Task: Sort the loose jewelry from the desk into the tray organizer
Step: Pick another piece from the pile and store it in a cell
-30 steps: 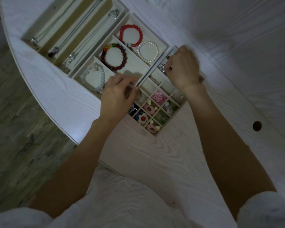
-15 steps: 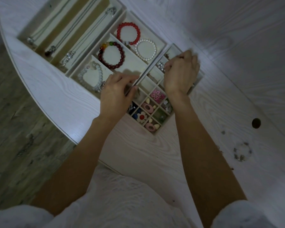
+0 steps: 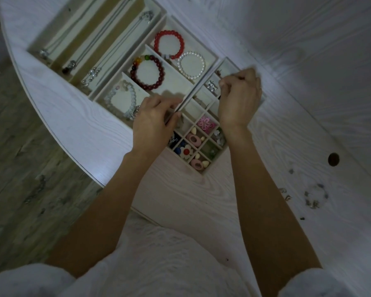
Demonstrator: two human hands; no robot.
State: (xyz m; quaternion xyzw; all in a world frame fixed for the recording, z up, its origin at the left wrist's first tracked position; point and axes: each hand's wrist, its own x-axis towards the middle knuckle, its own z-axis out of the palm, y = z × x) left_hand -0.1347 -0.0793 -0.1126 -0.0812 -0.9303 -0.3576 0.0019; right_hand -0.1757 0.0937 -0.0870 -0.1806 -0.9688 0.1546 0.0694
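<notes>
White desk [image 3: 201,200] under pale tray organizer [image 3: 209,169], placed as before but lower in view after an upward camera tilt that reveals more loose jewelry [image 3: 315,196] well off to the right. Left hand [image 3: 153,125] unmoved on the divider between bracelet section and small-cell grid, fingers together and bent, thumb pressed against the wall; whether anything is pinched, cannot tell. Right hand [image 3: 239,99] still over the grid's upper cells, fingers now curled tighter, tips bunched as if pinching something too small to make out.
</notes>
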